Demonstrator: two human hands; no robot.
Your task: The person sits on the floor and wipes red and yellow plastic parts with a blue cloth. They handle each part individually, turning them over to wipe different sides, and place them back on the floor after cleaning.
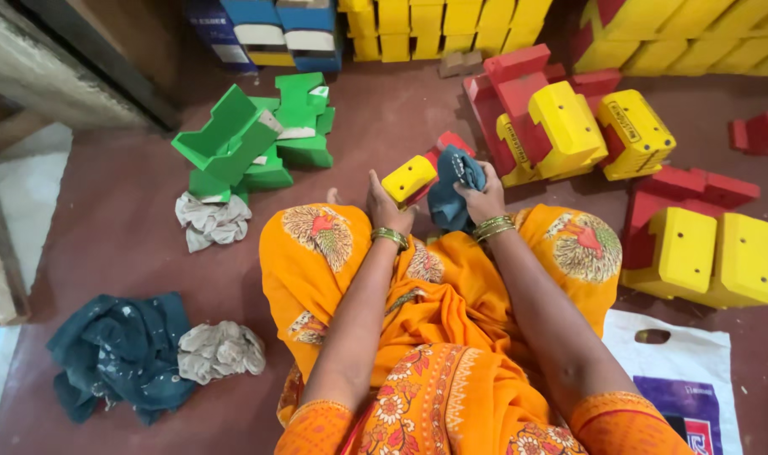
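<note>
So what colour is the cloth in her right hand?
The cloth in the right hand is dark teal blue, shown best in the head view.

Bare floor [131, 211] lies open left of the left hand [385, 206]; green pieces [253, 135] (stacked) block ahead-left, yellow-red blocks [569, 126] crowd beside the right hand [482, 198].

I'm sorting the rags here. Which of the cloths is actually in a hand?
The dark teal cloth gripped by the right hand, against the yellow-and-red piece. The other cloths lie loose on the floor.
</note>
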